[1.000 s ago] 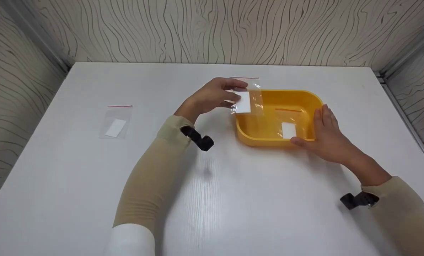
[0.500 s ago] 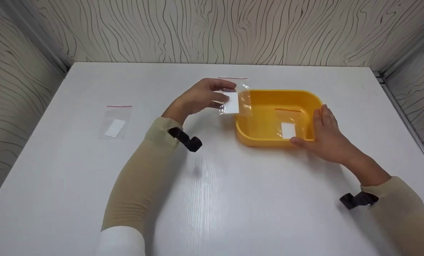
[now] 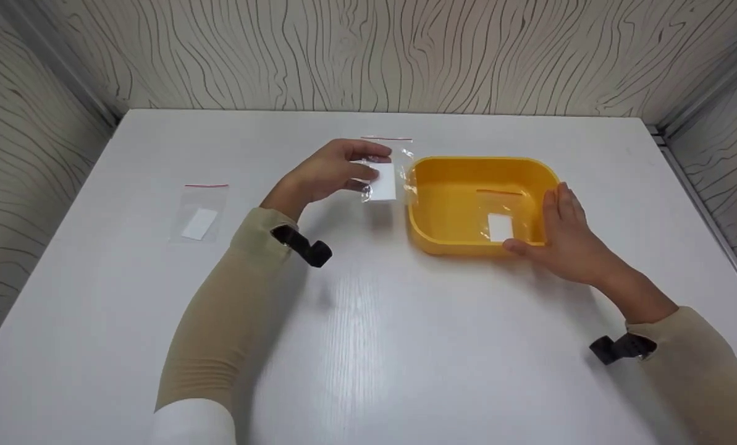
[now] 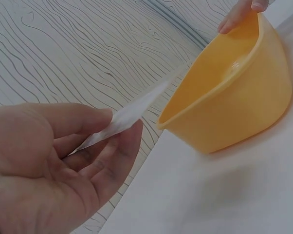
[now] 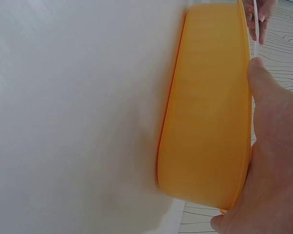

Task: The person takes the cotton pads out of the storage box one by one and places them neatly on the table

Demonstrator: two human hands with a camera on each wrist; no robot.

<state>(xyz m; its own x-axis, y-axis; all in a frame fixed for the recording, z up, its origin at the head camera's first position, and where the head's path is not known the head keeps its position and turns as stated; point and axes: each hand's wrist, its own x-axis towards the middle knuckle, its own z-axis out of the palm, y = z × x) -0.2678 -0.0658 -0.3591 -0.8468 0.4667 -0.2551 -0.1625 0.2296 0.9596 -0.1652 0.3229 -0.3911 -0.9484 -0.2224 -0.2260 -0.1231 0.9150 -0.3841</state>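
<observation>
My left hand [image 3: 337, 170] pinches a clear zip bag [image 3: 385, 173] with a white card inside and a red strip on top, held above the table just left of the yellow tub [image 3: 467, 241]. In the left wrist view the bag [image 4: 129, 114] shows edge-on between thumb and fingers, with the tub [image 4: 244, 92] beyond. My right hand [image 3: 569, 238] holds the tub's near right corner, thumb on the front wall and fingers over the rim; the right wrist view shows the tub's wall [image 5: 207, 107]. A second bag [image 3: 498, 216] lies inside the tub.
A third clear bag [image 3: 200, 213] with a white card lies flat at the left of the white table [image 3: 368, 346]. Patterned walls close the table in at the back and both sides.
My left hand has carried its bag leftward, from over the tub's left rim to beside the tub. The right hand and tub have stayed put.
</observation>
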